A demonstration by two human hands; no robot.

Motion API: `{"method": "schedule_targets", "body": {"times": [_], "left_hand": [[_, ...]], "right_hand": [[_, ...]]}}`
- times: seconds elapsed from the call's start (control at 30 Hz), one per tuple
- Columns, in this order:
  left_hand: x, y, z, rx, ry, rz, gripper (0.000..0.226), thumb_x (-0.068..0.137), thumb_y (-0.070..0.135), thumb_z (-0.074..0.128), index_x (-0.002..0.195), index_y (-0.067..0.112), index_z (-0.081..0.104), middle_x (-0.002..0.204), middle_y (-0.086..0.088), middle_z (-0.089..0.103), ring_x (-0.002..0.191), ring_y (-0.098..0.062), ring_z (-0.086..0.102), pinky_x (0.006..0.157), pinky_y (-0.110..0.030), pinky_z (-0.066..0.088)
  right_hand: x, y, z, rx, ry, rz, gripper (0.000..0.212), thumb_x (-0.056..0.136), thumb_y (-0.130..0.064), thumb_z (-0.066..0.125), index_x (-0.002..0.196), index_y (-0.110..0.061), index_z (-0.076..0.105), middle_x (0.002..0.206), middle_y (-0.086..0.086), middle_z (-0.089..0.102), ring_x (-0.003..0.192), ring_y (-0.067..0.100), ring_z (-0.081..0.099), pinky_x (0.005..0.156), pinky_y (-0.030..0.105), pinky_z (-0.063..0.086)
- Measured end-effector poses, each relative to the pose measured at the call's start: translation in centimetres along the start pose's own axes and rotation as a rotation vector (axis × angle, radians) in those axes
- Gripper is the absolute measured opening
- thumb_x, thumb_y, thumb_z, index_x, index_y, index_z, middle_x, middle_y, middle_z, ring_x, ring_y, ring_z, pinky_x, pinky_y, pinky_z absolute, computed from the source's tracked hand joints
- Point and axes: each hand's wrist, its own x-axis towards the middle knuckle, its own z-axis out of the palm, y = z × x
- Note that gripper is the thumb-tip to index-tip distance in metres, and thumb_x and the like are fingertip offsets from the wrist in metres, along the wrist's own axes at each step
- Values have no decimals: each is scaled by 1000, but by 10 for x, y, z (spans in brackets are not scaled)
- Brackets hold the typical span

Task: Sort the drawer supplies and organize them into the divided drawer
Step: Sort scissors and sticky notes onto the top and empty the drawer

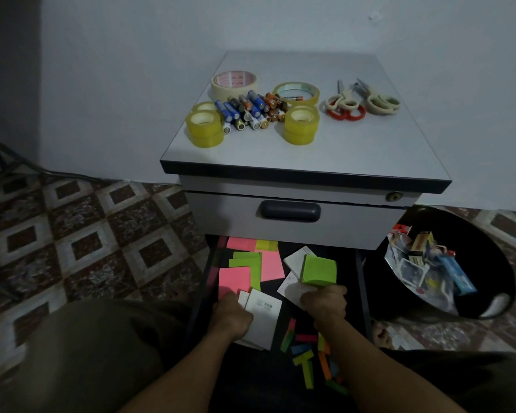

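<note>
Right hand (323,304) around green note block (318,270)

The cabinet top (310,150) looks smooth and matt, its drawer handle (290,210) dark plastic. The tape rolls (204,128) are glossy clear plastic, the masking tape (234,83) matt paper, the batteries (248,110) shiny metal, the scissors (344,98) plastic-handled with metal blades. The green note block (318,269) and white cards (265,314) are matt paper.

Pale wall (116,84), patterned floor tiles (81,245), grey cabinet (355,225), seemingly dim
</note>
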Motion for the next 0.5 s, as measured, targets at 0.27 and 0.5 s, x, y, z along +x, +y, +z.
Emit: {"method": "schedule_targets", "body": {"times": [0.27, 0.5], "left_hand": [[0, 1, -2, -43, -15, -25, 19, 85, 9, 65, 103, 13, 60, 108, -6, 65, 98, -23, 63, 73, -26, 46], [-6, 2, -8, -356, -120, -54, 16, 87, -4, 56, 85, 12, 57, 96, -11, 66, 83, -24, 62, 63, -27, 47]], "right_hand": [[34, 15, 1, 87, -116, -29, 33, 71, -15, 75, 100, 0, 68, 93, 20, 70, 86, 38, 69, 76, 50, 60], [-3, 20, -30, 340, -250, 5, 17, 79, 1, 61, 93, 10, 65, 79, 20, 59, 68, 32, 58, 53, 35, 48]]}}
